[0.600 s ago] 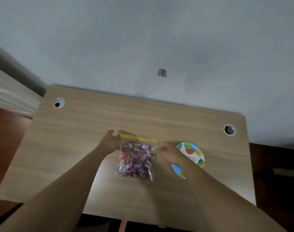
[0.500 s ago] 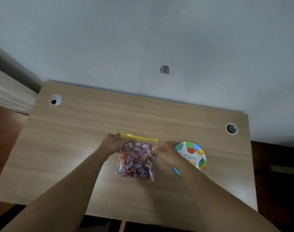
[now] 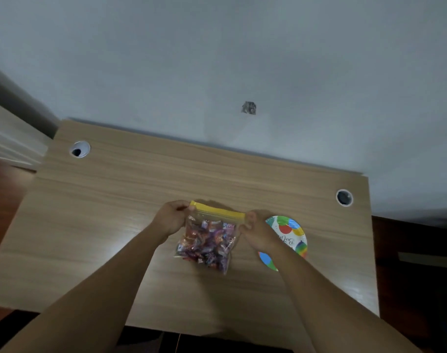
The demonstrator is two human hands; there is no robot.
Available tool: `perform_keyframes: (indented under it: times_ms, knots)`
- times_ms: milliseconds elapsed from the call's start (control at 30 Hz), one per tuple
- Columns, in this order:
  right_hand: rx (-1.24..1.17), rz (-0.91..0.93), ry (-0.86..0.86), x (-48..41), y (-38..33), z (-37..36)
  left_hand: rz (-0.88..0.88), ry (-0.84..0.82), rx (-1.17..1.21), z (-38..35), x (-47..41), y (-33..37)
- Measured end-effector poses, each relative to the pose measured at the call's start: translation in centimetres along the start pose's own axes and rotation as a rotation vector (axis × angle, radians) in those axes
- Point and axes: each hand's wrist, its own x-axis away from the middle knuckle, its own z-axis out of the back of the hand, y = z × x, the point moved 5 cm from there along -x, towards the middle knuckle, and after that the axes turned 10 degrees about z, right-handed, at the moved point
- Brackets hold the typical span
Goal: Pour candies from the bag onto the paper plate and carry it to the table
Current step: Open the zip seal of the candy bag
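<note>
A clear zip bag of wrapped candies with a yellow seal strip along its top is held over the middle of the wooden desk. My left hand pinches the bag's top left corner. My right hand pinches the top right corner. The seal looks closed. A colourful paper plate with balloon print lies flat on the desk just right of the bag, partly hidden under my right wrist.
The desk stands against a pale wall. Two round cable holes sit near its back corners, one at the left and one at the right. Dark floor shows to the right of the desk.
Both hands closed on the bag's top corners and raised its top edge off the desk. The plate has stayed in place.
</note>
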Motion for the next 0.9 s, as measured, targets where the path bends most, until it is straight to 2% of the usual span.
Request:
perform_keyframes:
  times_ms: [167, 267, 367, 467, 733, 900]
  knots:
    - [0.261, 0.373, 0.085, 2.0, -3.8, 3.4, -0.303, -0.018, -0.193, -1.6, 3.9, 2.6]
    - [0.330, 0.502, 0.013, 3.8, -5.6, 4.2, -0.451, -0.008, -0.265, -2.2, 6.9, 3.7]
    - [0.355, 0.482, -0.121, 5.5, -6.8, 4.6, -0.547, 0.014, -0.255, -2.4, 9.3, 4.4]
    - [0.380, 0.500, -0.165, 7.2, -7.6, 4.5, -0.576, 0.048, -0.229, -2.5, 10.9, 4.6]
    - [0.407, 0.591, -0.014, 9.6, -8.3, 5.0, -0.600, 0.059, -0.153, -3.1, 13.8, 4.4]
    - [0.297, 0.531, 0.029, 10.4, -8.7, 6.3, -0.552, 0.208, -0.136, -3.6, 15.4, 5.1]
